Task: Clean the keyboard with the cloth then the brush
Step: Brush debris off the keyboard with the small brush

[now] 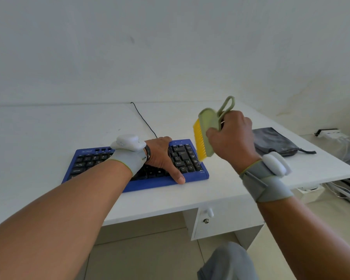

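Observation:
A blue keyboard (89, 156) with black keys lies on the white desk (49, 126). My left hand (162, 156) rests across its middle, the thumb pressing the front edge and the fingers reaching over the back edge. My right hand (232, 136) grips a green brush (208, 128) with yellow bristles, held in the air just above the keyboard's right end. The bristles point left and down, close to the rightmost keys. A dark grey cloth (275, 140) lies crumpled on the desk to the right, behind my right wrist.
A black cable (143, 120) runs from the keyboard to the wall. A drawer with a knob (209, 213) sits under the desk's right part. A power strip and white cables (331, 136) lie beyond the desk's right edge. My knee (228, 261) shows below.

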{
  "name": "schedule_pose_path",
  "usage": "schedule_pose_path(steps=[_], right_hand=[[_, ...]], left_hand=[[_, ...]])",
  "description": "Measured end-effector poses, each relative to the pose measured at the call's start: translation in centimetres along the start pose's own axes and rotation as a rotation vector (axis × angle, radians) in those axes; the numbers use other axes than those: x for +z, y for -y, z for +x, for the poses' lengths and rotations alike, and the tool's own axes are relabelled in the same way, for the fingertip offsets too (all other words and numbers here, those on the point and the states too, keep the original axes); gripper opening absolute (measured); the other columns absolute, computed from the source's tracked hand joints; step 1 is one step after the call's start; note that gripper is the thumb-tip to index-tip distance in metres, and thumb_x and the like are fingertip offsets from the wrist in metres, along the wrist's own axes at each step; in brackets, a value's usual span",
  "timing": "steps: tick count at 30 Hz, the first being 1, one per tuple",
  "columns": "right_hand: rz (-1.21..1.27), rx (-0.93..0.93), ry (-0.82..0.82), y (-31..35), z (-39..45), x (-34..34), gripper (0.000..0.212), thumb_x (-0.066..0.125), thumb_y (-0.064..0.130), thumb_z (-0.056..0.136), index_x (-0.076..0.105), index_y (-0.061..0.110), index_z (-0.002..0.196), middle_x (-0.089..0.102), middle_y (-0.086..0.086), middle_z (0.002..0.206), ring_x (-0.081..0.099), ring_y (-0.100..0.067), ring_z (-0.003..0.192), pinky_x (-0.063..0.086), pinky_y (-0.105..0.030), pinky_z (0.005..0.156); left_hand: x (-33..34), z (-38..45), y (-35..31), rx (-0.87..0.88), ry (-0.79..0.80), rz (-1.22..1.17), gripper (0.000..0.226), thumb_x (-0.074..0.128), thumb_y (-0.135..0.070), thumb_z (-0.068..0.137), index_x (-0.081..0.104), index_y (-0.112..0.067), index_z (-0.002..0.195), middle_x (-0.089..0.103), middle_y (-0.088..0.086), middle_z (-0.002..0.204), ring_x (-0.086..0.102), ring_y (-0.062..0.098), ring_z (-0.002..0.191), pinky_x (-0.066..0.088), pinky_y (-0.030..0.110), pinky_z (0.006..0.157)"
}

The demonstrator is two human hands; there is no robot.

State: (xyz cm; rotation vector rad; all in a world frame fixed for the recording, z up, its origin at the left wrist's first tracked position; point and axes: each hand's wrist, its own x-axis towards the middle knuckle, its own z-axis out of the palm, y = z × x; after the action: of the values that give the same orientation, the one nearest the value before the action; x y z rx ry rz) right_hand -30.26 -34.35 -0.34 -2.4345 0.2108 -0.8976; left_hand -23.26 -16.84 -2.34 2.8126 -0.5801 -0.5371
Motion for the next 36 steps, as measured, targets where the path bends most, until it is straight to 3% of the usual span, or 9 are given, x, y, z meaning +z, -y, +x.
schedule_pose_path(steps=[7,11,14,20,23,27,32,36], right_hand=[[-0.057,-0.033,0.123,-0.3,-1.3,2.4,0.036,0.052,0.018,0.088,0.029,0.014,0.061,0.035,-0.002,0.061,0.041,-0.031,0.069,0.027,-0.034,0.062],[-0.103,-0.071,0.165,-0.4,-2.8,0.9,0.037,0.056,0.010,0.079,0.026,0.015,0.059,0.031,-0.002,0.059,0.034,-0.026,0.061,0.017,-0.029,0.050],[-0.110,-0.080,0.202,0.1,-2.6,-1.3,0.035,0.060,0.010,0.072,0.029,0.013,0.058,0.033,-0.003,0.058,0.032,-0.021,0.053,0.018,-0.027,0.047],[-0.046,-0.049,0.001,0.1,-0.9,-0.6,0.026,0.060,0.015,0.077,0.039,0.008,0.063,0.040,-0.003,0.061,0.043,-0.030,0.068,0.029,-0.030,0.056],[-0.051,-0.020,0.051,-0.8,-1.5,1.2,0.024,0.059,0.016,0.079,0.040,0.010,0.065,0.040,-0.002,0.063,0.047,-0.033,0.072,0.033,-0.034,0.061],[-0.069,-0.050,0.125,-1.9,-2.7,0.7,0.037,0.062,0.013,0.075,0.029,0.015,0.058,0.034,-0.001,0.058,0.040,-0.029,0.064,0.025,-0.029,0.057],[-0.066,-0.082,0.099,-1.2,-1.1,-1.4,0.029,0.063,0.012,0.073,0.038,0.008,0.059,0.042,-0.007,0.058,0.039,-0.026,0.056,0.023,-0.028,0.049],[0.004,-0.098,0.034,-0.4,-0.9,0.8,0.017,0.064,0.023,0.078,0.060,0.007,0.080,0.055,-0.007,0.068,0.054,-0.033,0.069,0.042,-0.037,0.058]], left_hand=[[0.1,-0.1,0.0,-0.003,-0.008,0.002,0.138,0.087,-0.066,0.051,0.010,-0.023,0.157,0.026,-0.006,0.160,0.030,0.019,0.145,0.018,0.040,0.117],[0.0,-0.3,-0.1,-0.005,-0.012,0.012,0.137,0.086,-0.066,0.053,0.009,-0.022,0.157,0.023,-0.004,0.162,0.026,0.020,0.147,0.016,0.041,0.118],[0.0,-0.3,-0.1,-0.007,-0.009,0.007,0.139,0.087,-0.067,0.050,0.010,-0.023,0.157,0.024,-0.005,0.161,0.027,0.020,0.147,0.016,0.042,0.118],[0.0,-0.3,0.0,-0.007,-0.004,0.000,0.138,0.086,-0.067,0.050,0.011,-0.022,0.157,0.023,-0.005,0.161,0.026,0.021,0.147,0.017,0.043,0.117],[0.0,-0.4,-0.1,-0.010,-0.001,0.012,0.138,0.086,-0.067,0.052,0.009,-0.022,0.157,0.021,-0.004,0.162,0.025,0.021,0.148,0.016,0.043,0.118],[-0.1,-0.3,-0.2,-0.014,-0.003,0.018,0.138,0.086,-0.066,0.052,0.009,-0.021,0.157,0.022,-0.003,0.162,0.026,0.021,0.147,0.016,0.043,0.118],[-0.1,-0.4,-0.2,-0.004,-0.002,0.013,0.136,0.087,-0.064,0.053,0.010,-0.020,0.157,0.024,-0.004,0.161,0.027,0.021,0.147,0.018,0.041,0.117],[-0.2,-0.5,-0.4,-0.010,-0.003,0.049,0.136,0.085,-0.066,0.055,0.008,-0.021,0.158,0.020,-0.003,0.163,0.024,0.021,0.148,0.018,0.042,0.117]])
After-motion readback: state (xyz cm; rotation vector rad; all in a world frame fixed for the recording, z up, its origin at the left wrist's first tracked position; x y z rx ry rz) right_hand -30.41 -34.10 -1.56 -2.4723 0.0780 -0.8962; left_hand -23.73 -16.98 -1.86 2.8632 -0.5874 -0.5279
